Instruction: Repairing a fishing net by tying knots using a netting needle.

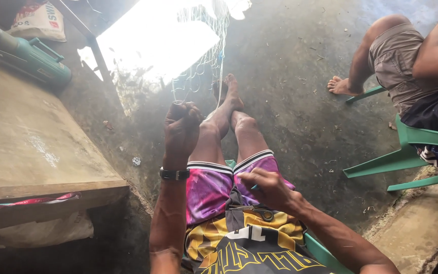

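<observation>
On the far left a long wooden counter (31, 147) runs toward the wall. A green flask (29, 56) lies near its far end, beside a white sack (39, 20). The counter's near edge sits close to the left arm, with only a thin strip of floor (300, 101) between them.

The left hand (181, 129) is raised, with a black watch (174, 174) on the wrist. Its fingers are curled shut around the thin fishing net (204, 66), which stretches up and away to the bright light. The person's bare feet lie under the net.

The right hand (267, 187) rests low on the lap, over pink shorts. Its fingers are bent closed; I cannot tell what they grip. Small scissors (254, 209) lie on the lap just below it.

The floor in the middle is open and wide. On the right, another person sits on a green plastic chair (411, 152), well apart.
</observation>
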